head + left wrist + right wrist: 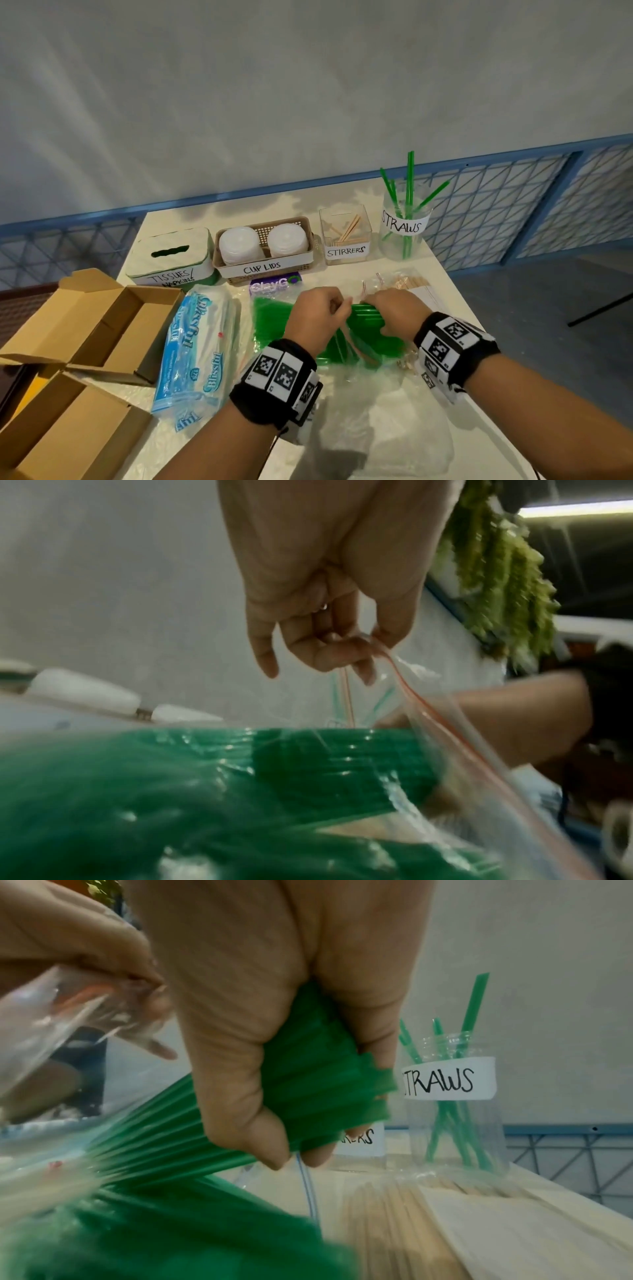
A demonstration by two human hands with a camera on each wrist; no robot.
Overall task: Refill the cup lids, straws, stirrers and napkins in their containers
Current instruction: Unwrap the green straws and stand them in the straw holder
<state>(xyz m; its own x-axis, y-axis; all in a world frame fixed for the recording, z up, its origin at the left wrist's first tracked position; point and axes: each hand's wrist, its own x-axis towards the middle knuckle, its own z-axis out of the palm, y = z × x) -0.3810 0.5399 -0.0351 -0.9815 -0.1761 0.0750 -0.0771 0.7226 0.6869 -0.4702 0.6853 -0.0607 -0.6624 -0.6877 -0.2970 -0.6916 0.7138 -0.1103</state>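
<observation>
A clear zip bag [349,353] full of green straws [270,318] lies mid-table. My left hand [320,313] pinches the bag's red-lined open edge [407,688] and holds it up. My right hand [394,310] grips a bundle of green straws [308,1074], partly drawn out of the bag. At the back right stands the clear STRAWS jar [406,222] with a few straws in it. Left of it are the STIRRERS box [346,236], the CUP LIDS basket [263,267] and the TISSUES/NAPKINS box [171,257].
A bag of wooden stirrers [407,282] lies behind my right hand. A blue tissue pack [195,346] lies at the left, beside open cardboard boxes [85,325]. Crumpled clear plastic [387,428] covers the near table. A blue railing [513,205] runs behind.
</observation>
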